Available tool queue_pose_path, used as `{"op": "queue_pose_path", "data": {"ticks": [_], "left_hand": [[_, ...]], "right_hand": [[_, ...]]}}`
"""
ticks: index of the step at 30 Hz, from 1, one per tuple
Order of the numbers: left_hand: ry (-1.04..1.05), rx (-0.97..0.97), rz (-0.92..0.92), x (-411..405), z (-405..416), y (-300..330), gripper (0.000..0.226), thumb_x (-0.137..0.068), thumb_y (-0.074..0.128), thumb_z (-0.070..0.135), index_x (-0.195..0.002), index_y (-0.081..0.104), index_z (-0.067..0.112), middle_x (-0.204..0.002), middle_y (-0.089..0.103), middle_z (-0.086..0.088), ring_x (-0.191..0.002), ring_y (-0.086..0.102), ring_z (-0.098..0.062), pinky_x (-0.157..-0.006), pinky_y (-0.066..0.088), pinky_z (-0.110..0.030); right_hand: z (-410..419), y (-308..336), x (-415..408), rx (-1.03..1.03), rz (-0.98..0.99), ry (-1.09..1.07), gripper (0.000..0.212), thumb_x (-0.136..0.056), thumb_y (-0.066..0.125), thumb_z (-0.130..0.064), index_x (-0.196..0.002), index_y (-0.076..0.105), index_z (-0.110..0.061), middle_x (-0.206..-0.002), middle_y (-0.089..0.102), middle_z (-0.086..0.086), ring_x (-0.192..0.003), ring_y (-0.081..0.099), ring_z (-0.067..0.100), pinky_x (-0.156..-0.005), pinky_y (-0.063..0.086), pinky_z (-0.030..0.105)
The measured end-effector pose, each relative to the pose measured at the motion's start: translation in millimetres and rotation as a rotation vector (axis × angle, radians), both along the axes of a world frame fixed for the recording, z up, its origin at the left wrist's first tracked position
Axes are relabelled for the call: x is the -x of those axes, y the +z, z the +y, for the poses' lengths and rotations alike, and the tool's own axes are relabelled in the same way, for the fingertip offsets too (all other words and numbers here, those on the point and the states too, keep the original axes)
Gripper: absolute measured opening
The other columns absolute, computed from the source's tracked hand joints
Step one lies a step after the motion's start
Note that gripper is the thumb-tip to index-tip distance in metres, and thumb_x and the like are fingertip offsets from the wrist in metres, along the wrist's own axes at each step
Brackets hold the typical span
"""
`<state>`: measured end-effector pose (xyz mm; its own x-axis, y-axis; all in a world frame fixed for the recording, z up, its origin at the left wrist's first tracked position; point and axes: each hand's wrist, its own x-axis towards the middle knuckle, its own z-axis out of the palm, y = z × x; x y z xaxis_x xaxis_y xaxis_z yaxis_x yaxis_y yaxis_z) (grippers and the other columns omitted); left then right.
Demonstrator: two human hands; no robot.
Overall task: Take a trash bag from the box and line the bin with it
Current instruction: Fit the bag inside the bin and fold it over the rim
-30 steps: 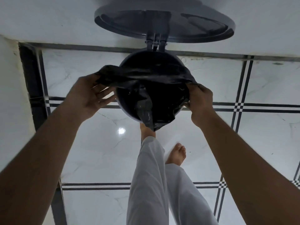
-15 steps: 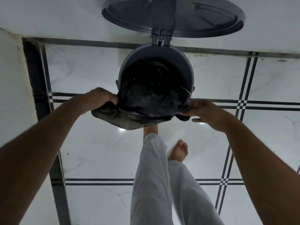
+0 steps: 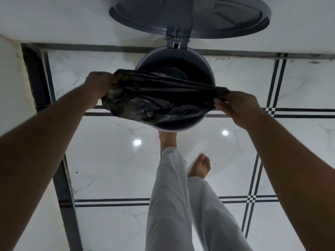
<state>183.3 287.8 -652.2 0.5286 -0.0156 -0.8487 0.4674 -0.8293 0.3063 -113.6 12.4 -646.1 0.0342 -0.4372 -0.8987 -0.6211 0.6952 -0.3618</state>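
Left hand: the left hand (image 3: 100, 84) was curled round the left end of the trash bag (image 3: 155, 100), fingers clenched on the bunched plastic, out beyond the bin's left side.
Right hand: the right hand (image 3: 237, 105) pinched the bag's right end between thumb and fingers, just off the bin's right edge.
Trash bag: black and crumpled, it was stretched between the two hands across the mouth of the bin (image 3: 206, 66); its upper edge ran as a taut band over the opening, while the slack part sagged over the near half and covered the near-left rim.
Bin: round and grey, it stood on the floor (image 3: 108, 160) with the far part of its rim and inner wall bare; a dark round shape showed deep inside, too dim to identify.
Lid: the lid (image 3: 190, 17) stood swung open behind the bin on its hinge (image 3: 176, 42), its underside facing the camera against the white wall (image 3: 54, 19).
Floor: glossy white marble tiles with black striped borders, showing two bright light reflections.
Person: white trousers (image 3: 174, 196); one bare foot (image 3: 167, 138) was placed right at the bin's near base, the other bare foot (image 3: 201, 165) slightly back and to the right.
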Motion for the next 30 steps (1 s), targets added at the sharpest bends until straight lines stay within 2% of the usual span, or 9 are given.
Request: {"op": "queue_pose_path", "data": {"ticks": [3, 7, 9, 14, 19, 21, 25, 28, 30], "left_hand": [[-0.099, -0.029, -0.059, -10.2, -16.1, 2.5, 0.01, -0.096, 0.07, 0.023, -0.098, 0.07, 0.014, -0.097, 0.07, -0.009, -0.083, 0.065, -0.024, -0.075, 0.051, -0.032], [-0.195, -0.044, -0.024, -1.2, -10.6, 4.9, 0.029, -0.106, 0.061, 0.028, -0.078, 0.055, 0.022, -0.082, 0.057, 0.002, -0.068, 0.054, -0.011, -0.063, 0.048, -0.025], [-0.233, -0.115, -0.056, 9.6, -1.2, 4.5, 0.035, -0.104, 0.06, 0.035, -0.073, 0.052, 0.022, -0.08, 0.057, -0.002, -0.07, 0.056, -0.021, -0.066, 0.048, -0.028], [-0.396, -0.259, -0.099, 42.0, 23.7, 11.2, 0.058, -0.103, 0.055, 0.054, -0.078, 0.065, 0.002, -0.072, 0.064, -0.014, -0.068, 0.062, -0.035, -0.06, 0.043, -0.035], [-0.725, 0.025, -0.187, 78.0, 53.2, 5.6, 0.055, -0.106, 0.055, 0.062, -0.07, 0.056, 0.02, -0.068, 0.062, -0.001, -0.072, 0.06, -0.028, -0.064, 0.037, -0.038], [-0.723, 0.116, -0.278, 86.4, 68.7, -1.9, 0.043, -0.101, 0.065, 0.061, -0.073, 0.056, 0.029, -0.073, 0.062, 0.009, -0.076, 0.06, -0.021, -0.068, 0.04, -0.037], [-0.86, 0.121, -0.389, 86.6, 90.8, -10.8, 0.033, -0.096, 0.073, 0.056, -0.084, 0.066, 0.026, -0.085, 0.061, 0.01, -0.083, 0.061, -0.018, -0.068, 0.043, -0.035], [-0.972, -0.097, -0.398, 78.6, 89.1, -12.9, 0.035, -0.101, 0.064, 0.054, -0.089, 0.068, 0.021, -0.094, 0.067, 0.0, -0.094, 0.066, -0.033, -0.069, 0.044, -0.038], [-0.816, -0.306, -0.281, 68.4, 77.0, -11.3, 0.041, -0.102, 0.063, 0.052, -0.09, 0.071, 0.014, -0.091, 0.072, -0.009, -0.09, 0.069, -0.039, -0.07, 0.052, -0.043]], "right_hand": [[0.1, 2.5, -10.2, -0.011, -0.049, -0.075, 0.039, -0.109, 0.059, 0.002, -0.147, 0.055, 0.012, -0.121, 0.074, 0.021, -0.077, 0.083, 0.015, -0.073, 0.065, 0.025], [13.1, 14.4, -7.7, -0.097, -0.017, -0.206, 0.014, -0.114, 0.055, -0.008, -0.119, 0.064, 0.002, -0.119, 0.07, 0.02, -0.086, 0.08, 0.028, -0.081, 0.07, 0.04], [22.0, 19.3, -1.3, -0.151, 0.025, -0.262, 0.014, -0.116, 0.051, -0.011, -0.115, 0.063, -0.003, -0.115, 0.069, 0.016, -0.089, 0.079, 0.031, -0.085, 0.069, 0.046], [40.8, 24.8, 15.5, -0.187, 0.125, -0.182, 0.017, -0.113, 0.053, -0.006, -0.112, 0.069, -0.003, -0.097, 0.073, 0.013, -0.083, 0.076, 0.032, -0.066, 0.071, 0.042], [50.7, 17.6, 25.8, -0.23, 0.178, -0.11, 0.014, -0.104, 0.066, -0.011, -0.111, 0.074, -0.004, -0.083, 0.075, 0.013, -0.066, 0.077, 0.033, -0.084, 0.068, 0.062], [53.7, 11.7, 22.8, -0.217, 0.175, -0.104, 0.022, -0.104, 0.063, -0.015, -0.12, 0.074, -0.006, -0.087, 0.076, 0.012, -0.069, 0.078, 0.033, -0.079, 0.069, 0.058], [50.9, -1.6, 9.4, -0.157, 0.119, -0.195, 0.031, -0.109, 0.06, -0.028, -0.131, 0.073, -0.01, -0.119, 0.082, 0.013, -0.105, 0.082, 0.034, -0.083, 0.07, 0.047], [44.4, -9.2, -3.2, -0.11, 0.096, -0.229, 0.037, -0.101, 0.065, -0.03, -0.133, 0.074, -0.014, -0.124, 0.082, 0.012, -0.11, 0.081, 0.032, -0.083, 0.069, 0.042], [42.7, -5.3, -13.8, -0.078, 0.095, -0.229, 0.028, -0.102, 0.064, -0.028, -0.124, 0.076, -0.017, -0.119, 0.083, 0.01, -0.104, 0.081, 0.027, -0.086, 0.069, 0.039]]}}
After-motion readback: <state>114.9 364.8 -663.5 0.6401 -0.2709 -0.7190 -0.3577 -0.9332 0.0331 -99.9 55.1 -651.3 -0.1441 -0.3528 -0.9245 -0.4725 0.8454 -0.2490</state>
